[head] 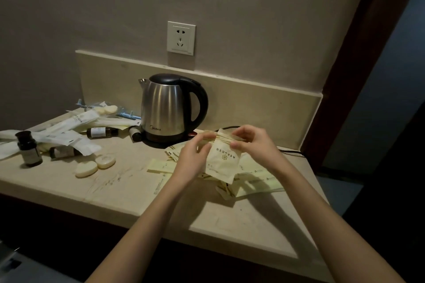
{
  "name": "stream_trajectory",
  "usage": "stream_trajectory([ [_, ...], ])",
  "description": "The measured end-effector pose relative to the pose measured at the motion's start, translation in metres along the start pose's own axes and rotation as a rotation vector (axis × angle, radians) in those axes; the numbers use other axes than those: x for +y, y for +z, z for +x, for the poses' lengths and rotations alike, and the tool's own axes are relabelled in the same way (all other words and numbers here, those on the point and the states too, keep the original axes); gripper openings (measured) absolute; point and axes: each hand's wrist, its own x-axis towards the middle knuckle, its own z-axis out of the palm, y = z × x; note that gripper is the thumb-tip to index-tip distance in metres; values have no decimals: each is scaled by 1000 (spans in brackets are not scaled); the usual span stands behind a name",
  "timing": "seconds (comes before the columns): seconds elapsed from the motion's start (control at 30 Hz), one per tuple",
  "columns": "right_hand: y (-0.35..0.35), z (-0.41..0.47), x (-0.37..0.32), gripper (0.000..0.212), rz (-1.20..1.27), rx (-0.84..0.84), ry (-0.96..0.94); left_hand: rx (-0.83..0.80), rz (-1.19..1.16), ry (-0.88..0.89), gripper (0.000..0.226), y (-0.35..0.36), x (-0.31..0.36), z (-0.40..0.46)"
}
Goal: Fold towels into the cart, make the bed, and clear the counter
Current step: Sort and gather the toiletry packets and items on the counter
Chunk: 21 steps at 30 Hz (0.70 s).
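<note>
On the counter, right half: a loose heap of flat pale-yellow sachets [253,179], overlapping, some long and narrow, some squarish; the heap lies in front of and to the right of the kettle
Counter [128,190]: beige stone top with a low backsplash of the same colour; scuffed and streaked near the middle; front edge dark
Held sachet [222,163]: squarish cream packet with a small flower mark and a line of print, raised just above the heap; upper edge gathered with several thin strips between both hands
Left hand [195,156]: fingers curled about the left edge of the held sachet and the strip ends; a narrow, closed grasp
Right hand [250,140]: thumb and fingers pinching the upper right corner of the same sachet; also a closed pinch
Kettle [170,108]: brushed steel, black lid and handle, spout to the left; upright on its dark base against the backsplash; a black cord [289,151] runs off to the right
Wall socket [181,38]: white plate above the backsplash, nothing plugged in
Left half of counter: white wrapped amenities [69,126] in a heap; small dark bottles, one upright [28,148] near the left edge, others lying on their sides; two oval soaps [95,165] side by side, touching or nearly so; more soaps in a clear wrapper [108,109] near the wall
</note>
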Motion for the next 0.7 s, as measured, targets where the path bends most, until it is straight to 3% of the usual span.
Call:
stream_trajectory([
  [0.1, 10, 1, 9, 23, -55, 31, -16, -13, -97, -67, 24, 3, 2, -5],
  [0.23, 12, 4, 16, 18, -69, 55, -55, -58, 56, -74, 48, 4, 1, -7],
  [0.33, 3, 7, 30, 13, -160, 95, -47, 30, 84, -94, 53, -5, -2, -2],
  [0.53, -14, 3, 76, 34, -523, -160, 192, 140, 86, -93, 44, -21, -2, 9],
  [0.7, -23, -5, 89, 36, -585, -223, 223, 157, 99, -94, 47, -12, -2, 15],
])
